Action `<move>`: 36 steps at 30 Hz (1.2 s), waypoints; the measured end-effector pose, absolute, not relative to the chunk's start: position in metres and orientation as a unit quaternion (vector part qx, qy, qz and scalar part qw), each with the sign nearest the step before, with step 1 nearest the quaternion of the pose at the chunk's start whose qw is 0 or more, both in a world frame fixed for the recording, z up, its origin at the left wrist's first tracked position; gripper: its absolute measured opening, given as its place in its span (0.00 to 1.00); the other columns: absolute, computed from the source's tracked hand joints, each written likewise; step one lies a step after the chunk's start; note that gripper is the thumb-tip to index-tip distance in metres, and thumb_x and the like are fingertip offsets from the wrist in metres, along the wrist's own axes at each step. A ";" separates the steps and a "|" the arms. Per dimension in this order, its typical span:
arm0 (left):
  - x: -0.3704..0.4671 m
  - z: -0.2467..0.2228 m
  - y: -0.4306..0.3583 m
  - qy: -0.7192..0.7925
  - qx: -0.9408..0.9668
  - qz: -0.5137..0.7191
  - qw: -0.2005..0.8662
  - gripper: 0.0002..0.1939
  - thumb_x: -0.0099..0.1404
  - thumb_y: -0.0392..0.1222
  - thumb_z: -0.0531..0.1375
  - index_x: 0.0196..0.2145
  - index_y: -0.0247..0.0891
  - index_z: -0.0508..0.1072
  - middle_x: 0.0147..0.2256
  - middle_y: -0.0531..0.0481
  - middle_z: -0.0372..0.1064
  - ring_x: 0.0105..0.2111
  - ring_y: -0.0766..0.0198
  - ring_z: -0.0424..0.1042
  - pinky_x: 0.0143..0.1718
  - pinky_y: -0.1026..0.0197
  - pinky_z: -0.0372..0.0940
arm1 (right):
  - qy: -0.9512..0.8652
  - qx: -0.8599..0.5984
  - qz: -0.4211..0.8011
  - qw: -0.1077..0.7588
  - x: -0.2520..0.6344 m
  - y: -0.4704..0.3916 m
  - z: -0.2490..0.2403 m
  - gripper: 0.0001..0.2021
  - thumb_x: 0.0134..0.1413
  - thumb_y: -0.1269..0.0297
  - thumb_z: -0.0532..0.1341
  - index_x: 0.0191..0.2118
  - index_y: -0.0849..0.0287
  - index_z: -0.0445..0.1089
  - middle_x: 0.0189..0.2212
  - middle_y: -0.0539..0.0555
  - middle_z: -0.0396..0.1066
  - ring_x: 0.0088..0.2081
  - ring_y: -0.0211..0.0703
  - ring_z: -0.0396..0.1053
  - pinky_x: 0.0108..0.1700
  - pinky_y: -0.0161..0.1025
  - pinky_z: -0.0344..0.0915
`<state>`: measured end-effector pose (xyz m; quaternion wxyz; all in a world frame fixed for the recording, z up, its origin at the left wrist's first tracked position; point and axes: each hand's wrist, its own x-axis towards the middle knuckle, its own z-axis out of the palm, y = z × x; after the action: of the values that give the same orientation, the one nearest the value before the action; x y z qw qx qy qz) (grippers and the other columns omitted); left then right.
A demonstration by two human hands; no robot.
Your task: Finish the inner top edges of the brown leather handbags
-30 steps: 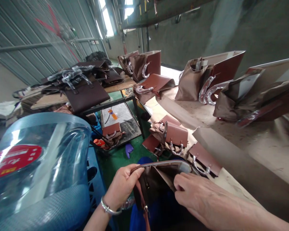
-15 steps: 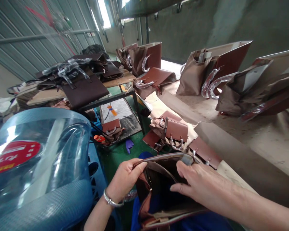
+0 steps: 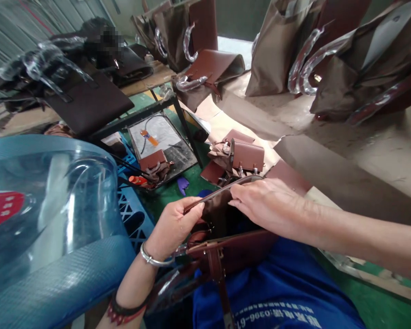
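A reddish-brown handbag [image 3: 239,249] stands open-mouthed on my lap, its dark inside facing up and a strap hanging down its near side. My left hand [image 3: 174,224] pinches the left end of the bag's far rim, thumb on the inner side. On the right, my right hand [image 3: 256,196] is closed over the same rim, with its thumb and bent fingertips inside the mouth. The lining under those fingers is partly hidden. A blue apron [image 3: 277,292] with white print lies beneath the bag.
At left a big clear blue water bottle [image 3: 78,196] stands close to my left arm, by a blue crate [image 3: 137,219]. Ahead are small brown bags [image 3: 248,155] and a black-framed stand [image 3: 188,128]. Larger bags [image 3: 277,50] line the right-hand table; dark bags [image 3: 89,98] lie far left.
My view has tilted down, showing more of the apron. The bag's mouth has narrowed and its near side now shows. My right hand's fingers have closed in at the far rim.
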<state>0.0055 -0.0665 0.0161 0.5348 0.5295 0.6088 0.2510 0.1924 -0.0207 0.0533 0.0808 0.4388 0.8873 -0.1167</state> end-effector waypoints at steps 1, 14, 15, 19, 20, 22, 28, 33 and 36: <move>0.004 0.016 -0.067 0.611 0.528 0.249 0.534 0.14 0.59 0.46 0.52 0.38 0.35 0.70 0.28 0.51 0.69 0.28 0.65 0.68 0.30 0.66 0.62 | 0.888 0.438 -0.121 0.073 0.195 -0.020 0.051 0.09 0.54 0.63 0.50 0.28 0.58 0.64 0.27 0.51 0.70 0.28 0.42 0.68 0.24 0.34 0.50; 0.004 0.015 -0.061 0.625 0.489 0.264 0.548 0.17 0.57 0.46 0.54 0.42 0.37 0.69 0.29 0.50 0.72 0.28 0.65 0.71 0.30 0.67 0.65 | 0.901 0.402 -0.153 0.058 0.212 -0.012 0.037 0.08 0.54 0.67 0.48 0.28 0.58 0.62 0.29 0.49 0.68 0.27 0.37 0.64 0.25 0.32 0.50; 0.005 0.015 -0.061 0.627 0.489 0.263 0.546 0.17 0.57 0.47 0.55 0.42 0.37 0.69 0.29 0.50 0.72 0.27 0.65 0.70 0.30 0.67 0.65 | 0.903 0.399 -0.149 0.057 0.210 -0.012 0.038 0.08 0.55 0.66 0.48 0.29 0.58 0.62 0.31 0.50 0.68 0.28 0.37 0.64 0.25 0.32 0.51; 0.006 0.012 -0.060 0.622 0.485 0.264 0.555 0.18 0.57 0.48 0.54 0.43 0.37 0.67 0.30 0.49 0.72 0.27 0.63 0.71 0.30 0.64 0.66 | 0.908 0.386 -0.148 0.071 0.207 -0.010 0.038 0.12 0.55 0.58 0.49 0.28 0.57 0.63 0.30 0.50 0.69 0.29 0.41 0.66 0.25 0.33 0.51; 0.005 0.010 -0.060 0.624 0.485 0.264 0.553 0.19 0.57 0.48 0.54 0.43 0.37 0.67 0.30 0.49 0.72 0.27 0.63 0.71 0.30 0.63 0.65 | 0.906 0.393 -0.143 0.071 0.207 -0.009 0.037 0.12 0.55 0.57 0.49 0.28 0.57 0.64 0.30 0.50 0.70 0.30 0.42 0.66 0.25 0.33 0.51; 0.004 0.007 -0.059 0.628 0.479 0.269 0.550 0.19 0.57 0.49 0.54 0.43 0.36 0.67 0.31 0.48 0.72 0.28 0.62 0.71 0.32 0.62 0.65 | 0.898 0.417 -0.129 0.062 0.209 -0.007 0.034 0.13 0.56 0.59 0.47 0.28 0.57 0.64 0.30 0.51 0.70 0.30 0.43 0.67 0.25 0.34 0.52; -0.001 -0.001 -0.053 0.606 0.465 0.269 0.586 0.19 0.58 0.50 0.53 0.42 0.36 0.68 0.38 0.45 0.70 0.37 0.58 0.69 0.39 0.59 0.63 | 0.878 0.466 -0.097 0.045 0.213 0.000 0.023 0.14 0.55 0.58 0.45 0.29 0.57 0.65 0.28 0.51 0.69 0.28 0.42 0.66 0.24 0.34 0.50; -0.002 -0.003 -0.048 0.608 0.477 0.254 0.582 0.20 0.58 0.50 0.53 0.44 0.36 0.68 0.39 0.46 0.70 0.40 0.58 0.67 0.43 0.59 0.60 | 0.865 0.486 -0.107 0.068 0.210 0.008 0.021 0.15 0.54 0.57 0.46 0.29 0.58 0.66 0.27 0.53 0.69 0.27 0.44 0.66 0.24 0.35 0.51; 0.000 -0.001 -0.047 0.600 0.468 0.252 0.598 0.20 0.59 0.49 0.53 0.45 0.36 0.67 0.38 0.46 0.70 0.41 0.58 0.66 0.44 0.59 0.60 | 0.867 0.481 -0.110 0.067 0.211 0.012 0.020 0.15 0.53 0.58 0.46 0.29 0.57 0.66 0.28 0.54 0.69 0.28 0.45 0.66 0.24 0.36 0.52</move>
<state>-0.0003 -0.0472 -0.0006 0.5983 0.4675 0.6000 0.2519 0.2106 0.0118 0.0200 0.0674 0.4812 0.8671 -0.1098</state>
